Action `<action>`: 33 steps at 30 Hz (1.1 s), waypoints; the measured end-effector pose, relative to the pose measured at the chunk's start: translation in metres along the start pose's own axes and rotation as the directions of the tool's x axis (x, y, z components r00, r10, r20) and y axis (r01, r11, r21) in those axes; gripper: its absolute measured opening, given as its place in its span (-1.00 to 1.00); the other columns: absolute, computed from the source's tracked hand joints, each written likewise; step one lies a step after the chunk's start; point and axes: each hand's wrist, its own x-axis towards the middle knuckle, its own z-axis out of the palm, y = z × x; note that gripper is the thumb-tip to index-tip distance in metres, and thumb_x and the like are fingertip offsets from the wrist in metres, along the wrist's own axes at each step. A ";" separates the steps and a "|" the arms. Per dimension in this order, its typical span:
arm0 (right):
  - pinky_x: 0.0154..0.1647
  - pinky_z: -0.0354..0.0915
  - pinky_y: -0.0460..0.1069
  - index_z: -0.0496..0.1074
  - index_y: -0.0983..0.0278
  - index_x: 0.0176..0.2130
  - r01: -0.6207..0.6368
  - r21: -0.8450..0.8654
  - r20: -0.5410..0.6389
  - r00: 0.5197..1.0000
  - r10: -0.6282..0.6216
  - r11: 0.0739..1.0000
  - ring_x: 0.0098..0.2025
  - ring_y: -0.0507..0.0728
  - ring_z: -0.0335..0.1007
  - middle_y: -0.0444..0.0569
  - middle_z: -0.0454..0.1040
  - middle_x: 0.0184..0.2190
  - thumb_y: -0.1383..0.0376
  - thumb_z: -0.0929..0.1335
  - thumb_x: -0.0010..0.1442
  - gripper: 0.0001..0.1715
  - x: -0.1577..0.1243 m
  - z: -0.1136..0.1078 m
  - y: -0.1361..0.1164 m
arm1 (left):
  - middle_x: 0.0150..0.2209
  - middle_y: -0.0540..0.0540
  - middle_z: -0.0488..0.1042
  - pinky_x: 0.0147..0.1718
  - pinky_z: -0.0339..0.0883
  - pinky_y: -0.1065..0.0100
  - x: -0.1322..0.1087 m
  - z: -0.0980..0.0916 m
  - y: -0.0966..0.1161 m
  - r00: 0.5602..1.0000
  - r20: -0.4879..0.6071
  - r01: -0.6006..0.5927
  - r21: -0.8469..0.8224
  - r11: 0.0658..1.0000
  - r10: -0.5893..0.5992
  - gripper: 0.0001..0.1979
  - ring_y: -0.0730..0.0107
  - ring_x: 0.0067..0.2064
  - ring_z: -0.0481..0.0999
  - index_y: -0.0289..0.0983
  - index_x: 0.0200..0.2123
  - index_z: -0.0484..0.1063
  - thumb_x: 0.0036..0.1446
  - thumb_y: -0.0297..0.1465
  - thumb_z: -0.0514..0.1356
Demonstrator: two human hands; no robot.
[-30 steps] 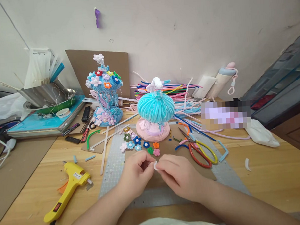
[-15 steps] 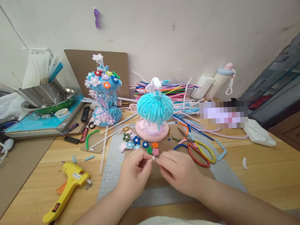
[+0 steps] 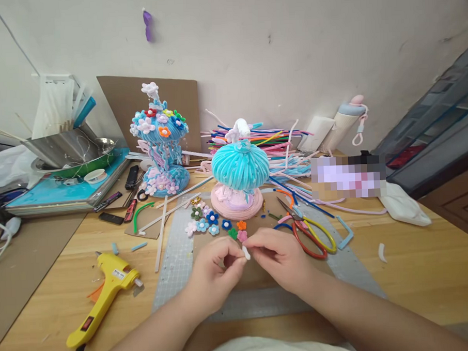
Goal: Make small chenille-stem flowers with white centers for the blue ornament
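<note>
While the left hand (image 3: 212, 272) pinches it, the white piece (image 3: 246, 253) shows more now.

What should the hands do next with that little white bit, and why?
Maybe the right hand should pinch the white bit too, to help steady it. The left hand has it between thumb and finger, and the right hand is close beside it, though I can't tell whether it is touching.

Camera: single, worn on my head | facing: forward and down over my hands (image 3: 217, 272) | range: near | covers: tabletop (image 3: 428, 270) around them, wall (image 3: 228, 51) beyond them
</note>
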 end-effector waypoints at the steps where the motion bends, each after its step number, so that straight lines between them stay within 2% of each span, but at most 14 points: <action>1: -0.41 0.23 -0.09 0.42 0.25 -0.28 0.026 -0.047 0.020 0.999 -0.025 0.999 -0.40 0.03 0.34 -0.07 0.44 -0.43 0.48 0.25 0.16 -0.78 0.000 -0.001 0.000 | -0.52 0.02 0.31 -0.42 0.16 0.44 0.000 0.000 0.000 1.000 -0.024 0.016 -0.015 1.000 -0.016 -0.87 0.46 -0.44 0.28 -0.26 -0.51 0.28 0.08 -0.48 0.08; 7: -0.43 0.13 -0.05 0.40 0.28 -0.25 0.157 -0.388 0.110 0.986 -0.123 0.908 -0.42 0.07 0.29 -0.04 0.43 -0.45 0.44 0.22 0.17 -0.80 -0.005 -0.002 -0.007 | -0.54 0.04 0.26 -0.43 0.15 0.43 0.000 0.000 -0.006 0.985 -0.171 0.036 0.053 0.998 -0.026 -0.87 0.46 -0.46 0.25 -0.26 -0.49 0.30 0.11 -0.44 0.08; 10: -0.44 0.08 -0.04 0.38 0.29 -0.26 0.208 -0.452 0.175 0.974 -0.142 0.867 -0.44 0.08 0.25 -0.04 0.41 -0.48 0.43 0.22 0.17 -0.82 -0.008 0.000 -0.009 | -0.56 0.05 0.25 -0.45 0.13 0.44 0.000 0.000 -0.007 0.980 -0.201 0.028 0.140 0.990 0.000 -0.86 0.47 -0.48 0.24 -0.26 -0.50 0.31 0.11 -0.45 0.08; 14: -0.46 0.09 -0.05 0.37 0.30 -0.34 0.226 -0.334 0.195 0.966 -0.167 0.915 -0.48 0.05 0.22 -0.08 0.37 -0.52 0.44 0.21 0.16 -0.83 -0.006 -0.001 -0.014 | -0.55 0.04 0.28 -0.47 0.10 0.46 0.000 0.000 -0.009 0.984 -0.138 -0.073 0.258 0.963 0.112 -0.89 0.48 -0.47 0.26 -0.26 -0.48 0.30 0.08 -0.52 0.08; 16: -0.47 0.11 -0.07 0.38 0.30 -0.36 0.149 -0.217 0.141 0.983 -0.120 0.965 -0.49 0.02 0.23 -0.10 0.36 -0.53 0.43 0.22 0.16 -0.84 -0.003 -0.003 -0.015 | -0.53 0.04 0.30 -0.47 0.09 0.45 0.000 0.000 -0.009 0.982 -0.050 -0.162 0.288 0.944 0.184 -0.88 0.47 -0.46 0.27 -0.26 -0.48 0.30 0.04 -0.56 0.07; 18: -0.45 0.17 -0.10 0.39 0.29 -0.34 0.028 -0.086 0.071 0.997 -0.022 0.996 -0.46 0.01 0.28 -0.10 0.40 -0.50 0.44 0.24 0.16 -0.84 0.000 -0.003 -0.013 | -0.54 0.04 0.30 -0.46 0.10 0.45 -0.001 0.000 -0.008 0.974 0.030 -0.225 0.266 0.938 0.225 -0.86 0.47 -0.45 0.27 -0.26 -0.49 0.28 0.02 -0.59 0.06; 21: -0.37 0.26 -0.11 0.43 0.28 -0.31 -0.108 0.067 0.009 0.994 0.108 0.992 -0.38 0.02 0.37 -0.08 0.47 -0.41 0.47 0.27 0.14 -0.82 0.001 -0.002 -0.006 | -0.54 0.04 0.30 -0.46 0.12 0.46 -0.001 0.001 -0.006 0.980 0.047 -0.198 0.166 0.966 0.193 -0.86 0.48 -0.46 0.27 -0.26 -0.50 0.27 0.03 -0.59 0.07; 23: -0.35 0.28 -0.10 0.46 0.27 -0.31 -0.118 0.097 0.007 0.993 0.118 0.988 -0.37 0.03 0.39 -0.07 0.49 -0.40 0.47 0.28 0.12 -0.81 0.001 -0.001 -0.001 | -0.53 0.03 0.31 -0.45 0.15 0.45 -0.001 0.001 -0.005 0.990 0.015 -0.142 0.095 0.985 0.142 -0.87 0.48 -0.45 0.28 -0.27 -0.50 0.27 0.05 -0.56 0.07; 25: -0.37 0.27 -0.10 0.47 0.27 -0.30 -0.076 0.055 0.024 0.997 0.075 0.996 -0.38 0.03 0.39 -0.06 0.49 -0.42 0.48 0.28 0.12 -0.79 0.001 -0.001 0.001 | -0.52 0.03 0.30 -0.43 0.16 0.44 -0.001 0.001 -0.005 0.996 -0.027 -0.088 0.044 0.995 0.089 -0.88 0.47 -0.45 0.28 -0.27 -0.50 0.27 0.07 -0.53 0.08; 28: -0.41 0.21 -0.10 0.46 0.28 -0.27 0.017 -0.095 0.067 0.998 -0.010 0.995 -0.40 0.03 0.36 -0.04 0.47 -0.43 0.47 0.25 0.14 -0.77 0.000 -0.003 -0.001 | -0.53 0.04 0.28 -0.43 0.16 0.43 -0.001 0.000 -0.006 0.994 -0.102 -0.022 0.015 1.000 0.023 -0.88 0.47 -0.46 0.26 -0.27 -0.49 0.28 0.09 -0.48 0.09; 33: -0.44 0.13 -0.05 0.41 0.32 -0.19 0.190 -0.363 0.162 0.977 -0.139 0.912 -0.43 0.06 0.28 -0.03 0.44 -0.46 0.45 0.21 0.18 -0.76 -0.005 -0.003 -0.007 | -0.56 0.06 0.24 -0.45 0.14 0.43 0.001 0.001 -0.008 0.979 -0.205 0.021 0.044 0.999 -0.012 -0.85 0.48 -0.48 0.23 -0.27 -0.51 0.29 0.10 -0.44 0.09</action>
